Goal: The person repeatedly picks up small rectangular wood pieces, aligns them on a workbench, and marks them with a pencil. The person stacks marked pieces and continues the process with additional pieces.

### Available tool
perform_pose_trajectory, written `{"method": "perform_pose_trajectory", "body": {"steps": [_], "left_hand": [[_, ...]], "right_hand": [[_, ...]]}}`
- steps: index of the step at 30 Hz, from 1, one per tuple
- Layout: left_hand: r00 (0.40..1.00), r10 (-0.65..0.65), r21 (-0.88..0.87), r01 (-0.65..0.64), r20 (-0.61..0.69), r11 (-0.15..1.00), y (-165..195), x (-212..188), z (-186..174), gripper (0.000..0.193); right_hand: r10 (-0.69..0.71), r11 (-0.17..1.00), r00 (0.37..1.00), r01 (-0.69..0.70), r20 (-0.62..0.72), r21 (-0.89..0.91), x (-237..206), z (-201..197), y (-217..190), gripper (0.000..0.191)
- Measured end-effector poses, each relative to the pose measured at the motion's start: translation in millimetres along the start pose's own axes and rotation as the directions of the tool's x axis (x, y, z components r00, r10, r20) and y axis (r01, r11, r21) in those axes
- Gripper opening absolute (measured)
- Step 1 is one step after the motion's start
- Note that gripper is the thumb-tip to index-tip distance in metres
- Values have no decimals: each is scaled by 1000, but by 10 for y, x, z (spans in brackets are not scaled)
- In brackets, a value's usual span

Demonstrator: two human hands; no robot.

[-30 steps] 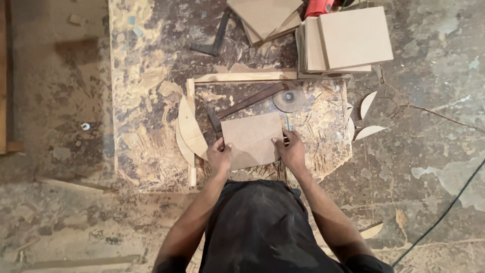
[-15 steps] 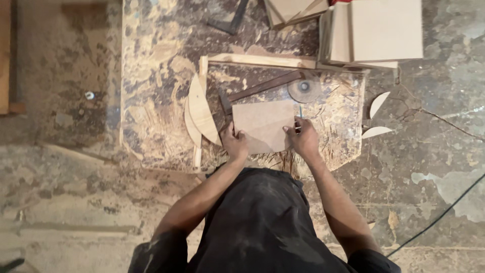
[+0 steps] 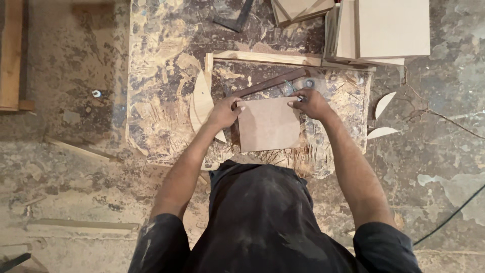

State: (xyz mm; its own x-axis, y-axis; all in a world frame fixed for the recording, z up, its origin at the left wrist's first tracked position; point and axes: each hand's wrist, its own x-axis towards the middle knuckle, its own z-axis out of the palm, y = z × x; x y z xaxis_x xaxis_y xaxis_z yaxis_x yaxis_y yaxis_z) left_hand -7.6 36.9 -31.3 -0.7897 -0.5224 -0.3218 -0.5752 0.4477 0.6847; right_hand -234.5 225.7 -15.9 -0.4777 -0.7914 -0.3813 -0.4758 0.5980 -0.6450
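A square brown board (image 3: 269, 124) lies flat on a rough chipboard sheet (image 3: 161, 65) on the floor. My left hand (image 3: 225, 111) grips the board's far left corner, fingers curled over the edge. At the far right corner, my right hand (image 3: 310, 103) is closed around a thin pencil (image 3: 300, 98) whose tip meets the board. A dark wooden strip (image 3: 268, 83) runs slantwise just beyond the board. A round clear disc (image 3: 309, 82) lies beside my right hand.
A stack of square boards (image 3: 389, 30) stands at the back right, with a pale batten (image 3: 268, 57) in front of it. Curved offcuts (image 3: 202, 101) lie left of my left hand. Crescent scraps (image 3: 384, 103) and a cable (image 3: 449, 212) lie on the floor at right.
Both hands have slid from the board's near edge up to its far corners. The pencil now rests at the far right corner.
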Motion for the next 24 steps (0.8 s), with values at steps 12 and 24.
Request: {"method": "perform_pose_trajectory", "body": {"steps": [12,24], "left_hand": [[995,-100,17,100,6,995,101,76,-45,37],[860,-228,-378,44,-457,925,-147,-649,766,38]], "right_hand": [[30,999,1000,-30,2,-12,-42,22,1,46],[-234,970,946,244,-225,15,33,357,260,41]]}}
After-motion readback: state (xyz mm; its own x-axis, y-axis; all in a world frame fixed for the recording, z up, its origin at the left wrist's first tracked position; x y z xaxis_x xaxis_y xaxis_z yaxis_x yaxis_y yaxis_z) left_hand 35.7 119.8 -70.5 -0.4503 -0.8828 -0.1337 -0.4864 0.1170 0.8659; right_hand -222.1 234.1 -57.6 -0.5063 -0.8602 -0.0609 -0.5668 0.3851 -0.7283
